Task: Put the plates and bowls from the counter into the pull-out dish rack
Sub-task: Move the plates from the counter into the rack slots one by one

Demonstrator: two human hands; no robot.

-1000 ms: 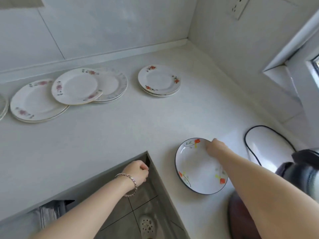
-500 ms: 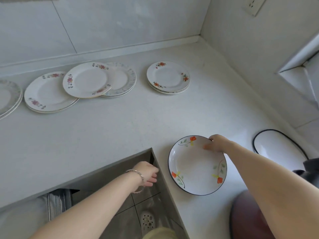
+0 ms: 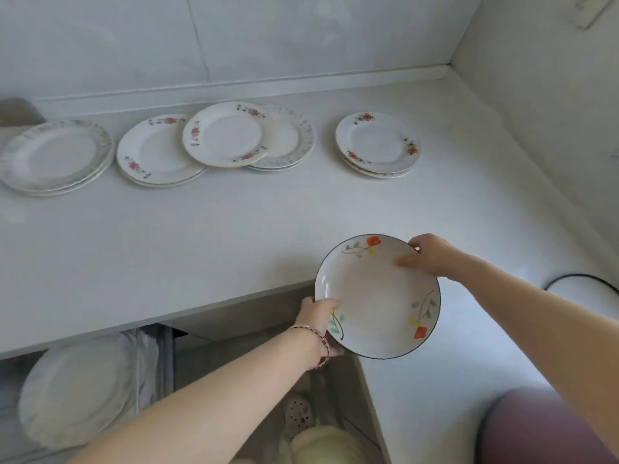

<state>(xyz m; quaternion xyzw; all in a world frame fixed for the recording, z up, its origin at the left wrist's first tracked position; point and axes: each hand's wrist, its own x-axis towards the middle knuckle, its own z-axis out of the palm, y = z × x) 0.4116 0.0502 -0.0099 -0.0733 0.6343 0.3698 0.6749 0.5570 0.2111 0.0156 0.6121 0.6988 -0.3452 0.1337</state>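
A shallow white bowl [image 3: 377,298] with a dark rim and orange flowers is lifted above the inner corner of the counter [image 3: 201,236]. My right hand [image 3: 430,254] pinches its far right rim, thumb inside. My left hand [image 3: 318,313] grips its near left rim from below. Along the back of the counter lie stacks of flowered plates: a far left stack [image 3: 57,159], a middle stack [image 3: 157,152] with a tilted plate [image 3: 227,135] leaning on it, and a right stack [image 3: 378,144]. Under the counter at lower left, the pull-out dish rack [image 3: 154,363] holds white plates [image 3: 77,390].
A black cord [image 3: 582,279] loops on the counter at the right. A dark reddish rounded object [image 3: 536,426] fills the lower right corner. A slipper [image 3: 298,413] shows on the tiled floor below. Walls close the counter at the back and right.
The bowl has come up off the counter and shifted left toward the corner edge. My left hand rose from below the counter and took its near rim. The view panned left.
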